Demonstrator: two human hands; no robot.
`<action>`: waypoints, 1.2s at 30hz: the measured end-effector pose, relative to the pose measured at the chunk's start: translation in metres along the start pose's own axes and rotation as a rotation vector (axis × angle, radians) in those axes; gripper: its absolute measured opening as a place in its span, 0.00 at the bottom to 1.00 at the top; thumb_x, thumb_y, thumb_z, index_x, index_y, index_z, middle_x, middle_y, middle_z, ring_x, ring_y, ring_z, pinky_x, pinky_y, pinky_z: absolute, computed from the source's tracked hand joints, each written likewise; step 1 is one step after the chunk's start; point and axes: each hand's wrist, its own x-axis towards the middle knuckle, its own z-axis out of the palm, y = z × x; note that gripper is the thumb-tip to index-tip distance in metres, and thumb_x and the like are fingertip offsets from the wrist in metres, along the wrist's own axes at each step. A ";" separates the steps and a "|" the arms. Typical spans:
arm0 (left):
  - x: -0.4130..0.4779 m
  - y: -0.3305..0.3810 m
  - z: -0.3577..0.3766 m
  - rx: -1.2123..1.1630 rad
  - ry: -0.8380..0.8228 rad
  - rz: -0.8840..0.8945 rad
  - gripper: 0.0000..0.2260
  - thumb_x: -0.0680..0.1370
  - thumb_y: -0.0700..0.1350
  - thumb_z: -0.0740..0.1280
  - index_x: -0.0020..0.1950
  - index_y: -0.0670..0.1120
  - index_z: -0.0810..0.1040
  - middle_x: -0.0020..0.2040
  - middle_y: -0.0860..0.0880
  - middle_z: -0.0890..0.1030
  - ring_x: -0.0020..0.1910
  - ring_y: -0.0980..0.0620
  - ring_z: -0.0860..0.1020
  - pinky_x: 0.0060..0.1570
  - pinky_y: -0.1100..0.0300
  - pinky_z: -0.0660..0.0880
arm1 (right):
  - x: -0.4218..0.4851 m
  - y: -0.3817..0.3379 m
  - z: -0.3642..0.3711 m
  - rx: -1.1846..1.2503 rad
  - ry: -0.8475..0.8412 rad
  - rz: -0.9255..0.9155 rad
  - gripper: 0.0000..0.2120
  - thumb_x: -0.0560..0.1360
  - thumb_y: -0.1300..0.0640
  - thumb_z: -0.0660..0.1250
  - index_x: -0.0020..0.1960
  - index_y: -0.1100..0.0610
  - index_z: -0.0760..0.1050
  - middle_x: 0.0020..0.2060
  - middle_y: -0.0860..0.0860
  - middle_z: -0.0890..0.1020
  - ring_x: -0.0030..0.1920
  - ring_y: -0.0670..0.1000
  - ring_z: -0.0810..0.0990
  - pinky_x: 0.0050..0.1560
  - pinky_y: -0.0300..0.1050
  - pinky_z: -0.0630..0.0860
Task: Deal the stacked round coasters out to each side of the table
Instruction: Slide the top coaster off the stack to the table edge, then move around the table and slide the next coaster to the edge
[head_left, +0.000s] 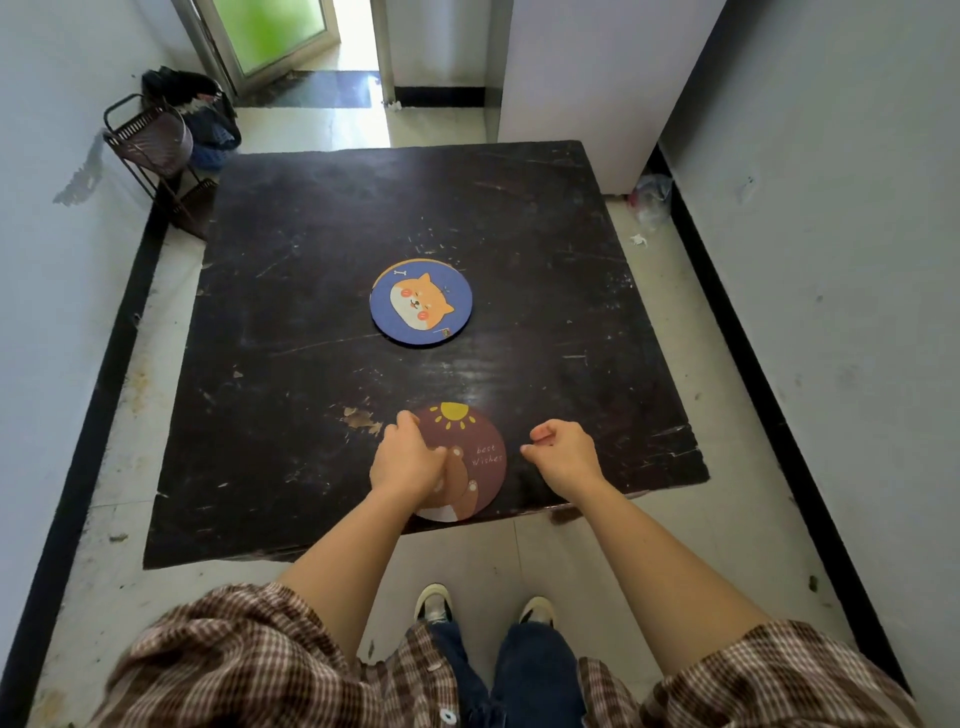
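Note:
A stack of round coasters (421, 301) lies in the middle of the dark table (291, 291); the top one is blue with an orange dog, and an orange edge peeks out behind it. A brown coaster (480, 447) with a sun, a bear and "best wishes" lies at the table's near edge. My left hand (408, 457) rests on the brown coaster's left part, fingers curled over its rim. My right hand (563, 454) hovers just right of that coaster, fingers loosely curled, holding nothing.
The table has a chipped spot (361, 418) left of the brown coaster. A metal rack (150, 140) and a dark bag (202, 111) stand at the far left corner. White walls close in on both sides. My shoes (485, 608) stand by the near edge.

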 end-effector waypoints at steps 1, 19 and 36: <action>0.001 0.011 0.004 0.018 -0.010 0.024 0.23 0.73 0.50 0.70 0.64 0.45 0.66 0.61 0.43 0.74 0.58 0.42 0.75 0.53 0.47 0.75 | 0.003 0.002 -0.008 -0.019 0.003 -0.018 0.10 0.70 0.57 0.71 0.50 0.58 0.78 0.42 0.52 0.80 0.47 0.53 0.78 0.46 0.43 0.71; -0.031 0.253 0.155 0.073 0.035 0.066 0.19 0.77 0.48 0.62 0.66 0.44 0.67 0.65 0.42 0.69 0.64 0.43 0.67 0.60 0.47 0.71 | 0.124 0.105 -0.233 -0.495 -0.113 -0.315 0.19 0.74 0.54 0.66 0.64 0.56 0.72 0.62 0.56 0.77 0.58 0.56 0.76 0.57 0.51 0.74; 0.072 0.353 0.177 -0.074 0.252 -0.149 0.16 0.77 0.46 0.61 0.63 0.44 0.68 0.65 0.42 0.68 0.64 0.42 0.64 0.59 0.47 0.70 | 0.289 0.033 -0.280 -0.838 -0.259 -0.731 0.20 0.73 0.52 0.64 0.63 0.57 0.70 0.61 0.57 0.74 0.60 0.59 0.72 0.59 0.56 0.72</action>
